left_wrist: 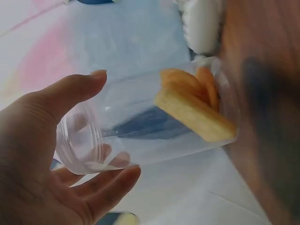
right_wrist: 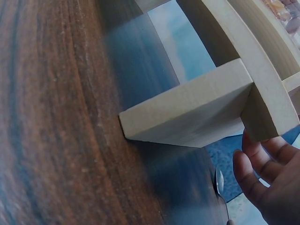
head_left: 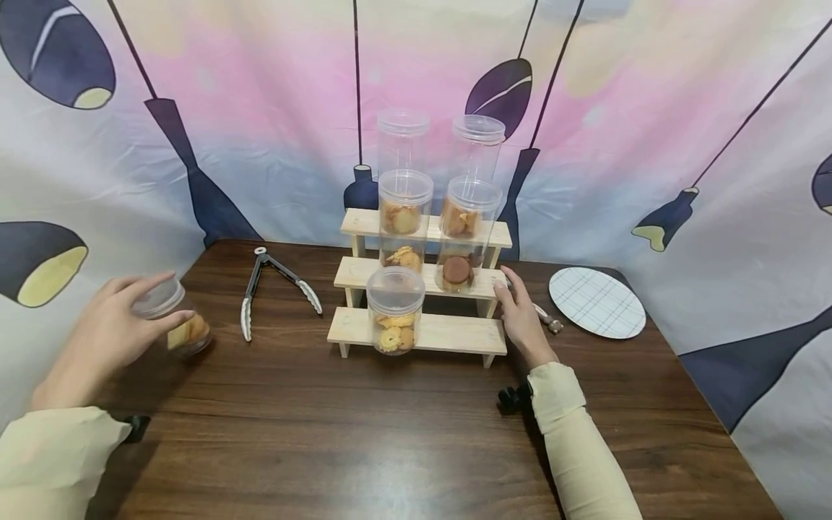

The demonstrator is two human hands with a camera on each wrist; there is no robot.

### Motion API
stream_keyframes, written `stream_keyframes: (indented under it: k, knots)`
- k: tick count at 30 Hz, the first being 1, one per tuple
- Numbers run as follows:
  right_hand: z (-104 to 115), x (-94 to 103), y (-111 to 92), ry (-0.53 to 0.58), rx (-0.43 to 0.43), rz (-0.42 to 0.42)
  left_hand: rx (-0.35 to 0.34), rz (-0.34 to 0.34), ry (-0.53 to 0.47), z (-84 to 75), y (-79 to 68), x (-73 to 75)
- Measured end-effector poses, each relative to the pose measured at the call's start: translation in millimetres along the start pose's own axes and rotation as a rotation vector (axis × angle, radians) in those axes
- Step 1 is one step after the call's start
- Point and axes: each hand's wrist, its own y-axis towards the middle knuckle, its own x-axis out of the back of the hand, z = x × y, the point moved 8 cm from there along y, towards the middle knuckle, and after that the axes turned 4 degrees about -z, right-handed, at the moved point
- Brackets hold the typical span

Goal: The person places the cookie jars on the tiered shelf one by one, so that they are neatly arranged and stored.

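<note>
My left hand (head_left: 120, 318) holds a clear lidded jar (left_wrist: 150, 122) of cookies near its lid, at the table's left side in the head view. Thumb and fingers lie on opposite sides of the jar, and tan cookies (left_wrist: 192, 105) sit at its bottom. At the right end of a three-step wooden stand (head_left: 461, 334), my right hand (head_left: 522, 321) touches the middle plank with its fingertips. The right wrist view shows those fingers loosely bent at the plank's end. On the front step stands a lidded jar (head_left: 395, 310) with round cookies.
Two jars stand on the middle step, one with a dark brown cookie (head_left: 457, 271); two taller-looking jars (head_left: 477, 152) stand behind. Open tongs (head_left: 263, 278) lie left of the stand. A checked plate (head_left: 598, 302) is at right, with a spoon (right_wrist: 219, 180) by my right hand.
</note>
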Motion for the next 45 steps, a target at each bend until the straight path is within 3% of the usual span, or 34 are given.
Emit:
stream_keyframes:
  k: [6, 10, 17, 24, 35, 39, 45]
  knots:
    - [0, 0.1, 1, 0.006, -0.001, -0.005, -0.06, -0.023, -0.014, -50.1, 1.0, 6.5]
    - [1, 0.0, 1, 0.014, -0.005, -0.004, -0.136, -0.024, -0.048, -87.7, -0.4, 5.5]
    - [0, 0.3, 1, 0.016, -0.011, -0.005, -0.355, -0.017, -0.07, -158.1, -11.1, -2.3]
    - [0, 0.6, 2, 0.021, -0.009, -0.005, -0.524, 0.052, -0.142, -219.2, -20.7, -18.7]
    - [-1, -1.1, 2, 0.013, -0.013, -0.003, -0.631, 0.225, -0.256, -284.7, -25.4, -48.1]
    - [-1, -0.3, 3, 0.004, -0.005, -0.01, -0.741, 0.233, -0.306, -310.6, -27.2, -57.1]
    - [-1, 0.0, 3, 0.007, 0.0, -0.01, -0.871, 0.172, -0.324, -344.1, -24.2, -71.9]
